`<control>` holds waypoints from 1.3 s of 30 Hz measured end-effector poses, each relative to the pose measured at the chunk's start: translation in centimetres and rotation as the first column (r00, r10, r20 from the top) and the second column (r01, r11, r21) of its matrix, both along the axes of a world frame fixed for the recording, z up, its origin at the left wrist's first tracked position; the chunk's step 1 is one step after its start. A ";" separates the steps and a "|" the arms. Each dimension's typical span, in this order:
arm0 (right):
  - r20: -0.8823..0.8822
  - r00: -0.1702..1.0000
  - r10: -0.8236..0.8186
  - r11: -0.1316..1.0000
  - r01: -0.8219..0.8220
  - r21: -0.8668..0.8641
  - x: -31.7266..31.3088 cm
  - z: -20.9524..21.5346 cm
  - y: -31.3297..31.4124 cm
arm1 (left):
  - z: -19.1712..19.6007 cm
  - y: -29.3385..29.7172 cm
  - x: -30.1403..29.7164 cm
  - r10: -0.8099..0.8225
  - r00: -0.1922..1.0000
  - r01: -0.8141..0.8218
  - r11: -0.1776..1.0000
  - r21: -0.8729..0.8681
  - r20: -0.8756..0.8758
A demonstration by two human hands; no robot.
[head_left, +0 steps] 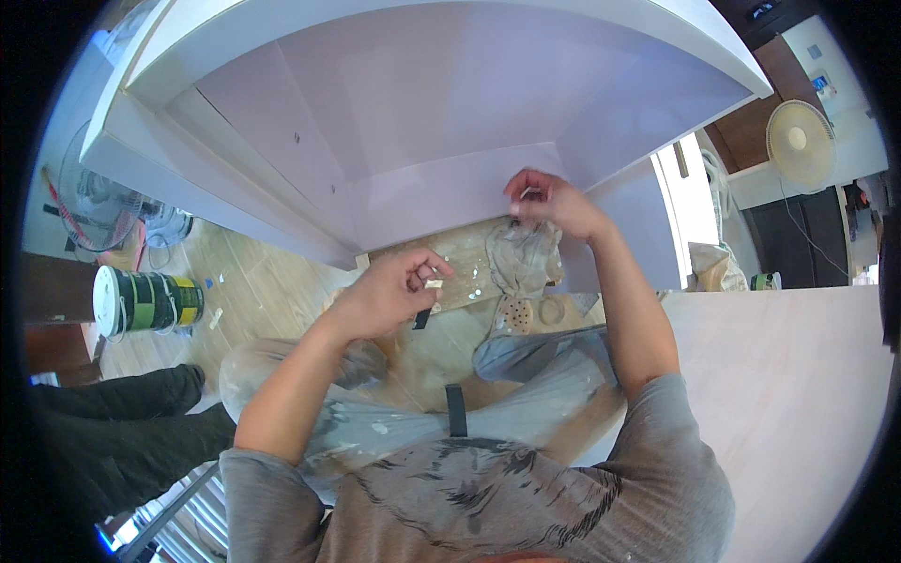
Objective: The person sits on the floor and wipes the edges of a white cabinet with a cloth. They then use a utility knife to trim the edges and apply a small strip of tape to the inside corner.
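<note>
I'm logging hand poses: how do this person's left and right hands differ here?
The bare left hand is lower in the picture; the bare right hand is higher. The left hand pinches a small pale piece; whether the right hand holds anything is unclear, its fingertips being blurred. The right hand is beside a crumpled grey cloth or bag; the left hand is apart from it. Both have curled fingers.

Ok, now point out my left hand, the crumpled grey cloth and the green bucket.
Left hand (387, 289): head view, on the back of the hand.
Crumpled grey cloth (524, 264): head view, on its middle folds.
Green bucket (152, 301): head view, on its side wall.
</note>
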State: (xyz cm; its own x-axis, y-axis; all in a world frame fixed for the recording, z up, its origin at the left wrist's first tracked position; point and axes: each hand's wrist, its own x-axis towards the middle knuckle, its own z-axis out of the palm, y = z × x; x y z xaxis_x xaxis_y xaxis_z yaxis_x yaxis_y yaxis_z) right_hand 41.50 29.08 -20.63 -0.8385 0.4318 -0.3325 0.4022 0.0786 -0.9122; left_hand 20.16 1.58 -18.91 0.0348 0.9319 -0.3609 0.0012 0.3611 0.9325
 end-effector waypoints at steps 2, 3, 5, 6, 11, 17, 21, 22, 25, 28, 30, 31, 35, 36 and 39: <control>0.057 0.978 0.203 0.979 -0.203 0.007 -0.5 0.5 -2.0 | 0.5 0.2 -0.9 -0.021 1.000 0.021 1.000 0.010 0.005; 0.056 0.970 0.235 0.969 -0.238 0.058 -0.8 0.7 -3.1 | 0.6 0.3 -0.9 -0.040 0.999 0.040 0.999 0.013 0.007; 0.051 0.949 0.311 0.936 -0.315 0.159 -2.3 0.5 -5.2 | 0.2 0.2 -0.4 -0.112 0.993 0.112 0.993 0.026 0.027; 0.075 0.949 0.307 0.942 -0.314 0.118 -2.9 0.4 -5.7 | -0.1 0.2 -0.1 -0.146 0.989 0.144 0.989 0.036 0.038; 0.181 0.952 0.248 0.962 -0.264 0.070 -3.7 -0.9 -5.8 | -0.9 0.7 0.3 -0.041 0.998 0.040 0.999 -0.026 -0.038; -0.001 0.968 0.251 0.967 -0.250 0.048 -4.0 -1.4 -5.0 | -4.2 1.5 0.4 0.495 0.792 -0.471 0.868 -0.159 0.358; -0.098 0.975 0.201 0.961 -0.215 -0.171 -4.3 -3.5 -6.2 | -4.0 1.8 1.6 0.615 0.566 -0.618 0.757 -0.211 0.549; -0.102 0.987 0.123 0.943 -0.148 -0.297 -4.9 -2.2 -7.9 | -4.4 1.8 1.6 0.585 0.569 -0.604 0.774 -0.189 0.577; -0.143 0.990 -0.011 0.914 -0.049 -0.404 -6.5 -2.1 -10.6 | -5.9 2.2 2.0 0.539 0.601 -0.574 0.805 -0.151 0.590; -0.240 0.963 -0.125 0.938 0.036 -0.346 -7.0 -3.9 -9.9 | -6.4 3.2 2.8 0.561 0.775 -0.566 0.821 -0.075 0.290; -0.278 0.932 -0.231 0.940 0.140 -0.312 -7.2 -4.5 -7.9 | -6.5 4.1 2.9 0.489 0.847 -0.480 0.872 0.095 -0.209; -0.282 0.914 -0.291 0.931 0.202 -0.304 -7.0 -4.1 -6.3 | -6.5 4.3 2.8 0.484 0.759 -0.432 0.875 0.219 -0.435; -0.197 0.880 -0.433 0.898 0.400 -0.184 -6.2 -1.8 -2.4 | -7.3 6.1 1.8 0.398 0.344 -0.283 0.907 0.311 -0.850; -0.207 0.882 -0.422 0.901 0.385 -0.197 -6.2 -1.6 -2.5 | -8.0 6.6 1.4 0.356 0.305 -0.304 0.915 0.264 -0.883; -0.245 0.898 -0.366 0.924 0.318 -0.214 -6.1 -0.8 -2.7 | -10.2 7.7 0.6 0.244 0.160 -0.366 0.915 0.172 -0.957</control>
State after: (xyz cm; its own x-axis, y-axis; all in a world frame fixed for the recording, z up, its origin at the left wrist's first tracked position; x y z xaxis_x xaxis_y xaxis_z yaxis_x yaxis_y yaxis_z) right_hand 35.43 26.36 -21.40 -0.7167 0.6676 -0.2015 0.1080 -0.1791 -0.9779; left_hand 20.77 9.30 -29.08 -0.6661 0.7447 0.0419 0.7232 0.6311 0.2803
